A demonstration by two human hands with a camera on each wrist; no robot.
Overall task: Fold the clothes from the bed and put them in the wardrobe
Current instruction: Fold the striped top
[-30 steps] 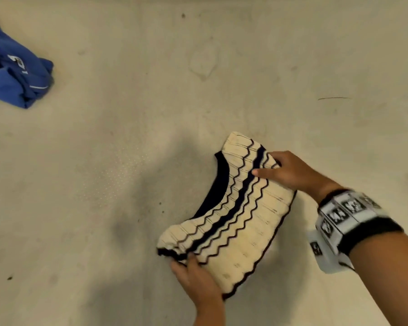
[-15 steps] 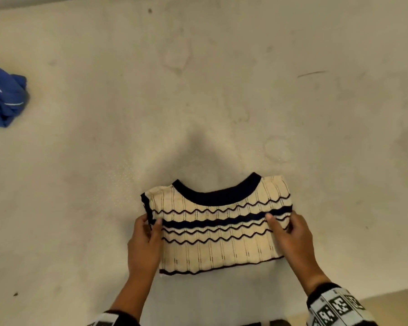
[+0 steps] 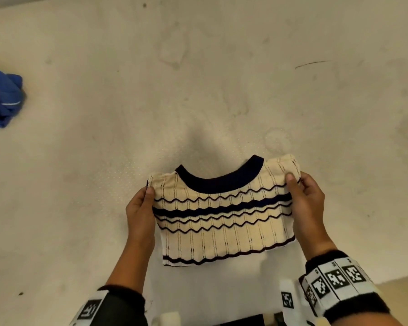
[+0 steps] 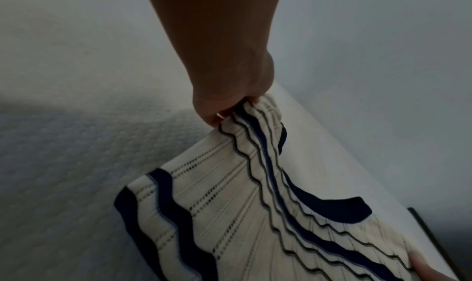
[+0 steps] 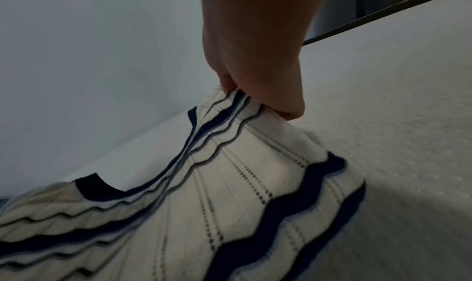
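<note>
A folded cream knit top (image 3: 224,215) with navy wavy stripes and a navy collar hangs just above the near part of the bed (image 3: 198,78). My left hand (image 3: 140,208) pinches its left edge, thumb on top. At the right edge my right hand (image 3: 304,201) grips it near the shoulder. In the left wrist view the left hand (image 4: 224,107) bunches the top (image 4: 255,214) at the striped band. The right wrist view has the right hand (image 5: 265,95) clamped on the same band of the top (image 5: 204,214). The wardrobe is out of sight.
A crumpled blue garment (image 3: 3,100) lies at the far left of the bed. The mattress's near edge (image 3: 386,281) runs at the lower right, with floor beyond it. A dark bed frame rail (image 5: 383,17) shows past the mattress in the right wrist view.
The top has swung from a diagonal lie to straight in front of me, collar away. Both hands slid up its sides and lifted it off the bed.
</note>
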